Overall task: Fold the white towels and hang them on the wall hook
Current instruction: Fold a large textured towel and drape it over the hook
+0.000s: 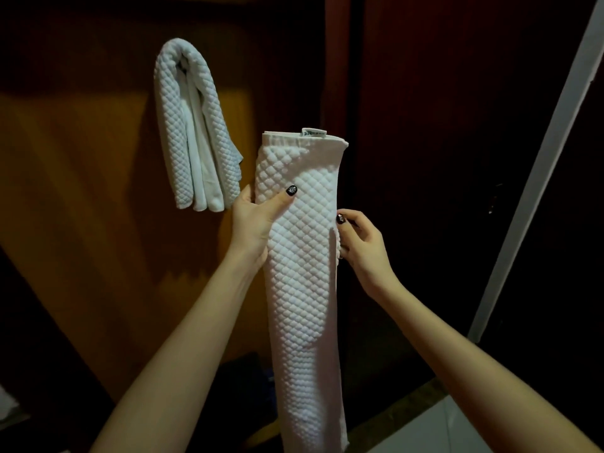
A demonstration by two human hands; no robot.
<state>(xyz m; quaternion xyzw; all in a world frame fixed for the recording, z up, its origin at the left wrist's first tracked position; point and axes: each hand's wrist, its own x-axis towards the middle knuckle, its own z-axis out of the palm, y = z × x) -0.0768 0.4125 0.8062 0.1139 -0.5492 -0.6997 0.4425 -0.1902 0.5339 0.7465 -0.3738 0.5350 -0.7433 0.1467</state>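
Step in hand: second towel, fold nearly done, hanging not yet begun.

- Hung towel (pixel 192 132), upper left of frame: draped in a loop against the wall (pixel 81 158), both ends down. The hook is hidden under it, so I cannot tell whether it has room for more.
- Held towel (pixel 304 273), centre of frame: folded into a long narrow strip and held upright. Its label (pixel 313 132) shows at the top edge, and the lower end runs off the bottom of the frame.
- Left hand (pixel 255 220): grips the strip's left edge, thumb across the front, fingers behind.
- Right hand (pixel 359 237): fingers curled at the strip's right edge, pinching it as far as I can see.

Judgement: roughly half the task is complete, with one towel up and one in my hands.

Next move calls for doubling the strip over at its middle. I would then carry it up and left to the hook and drape it beside or over the hung towel without knocking that one off.
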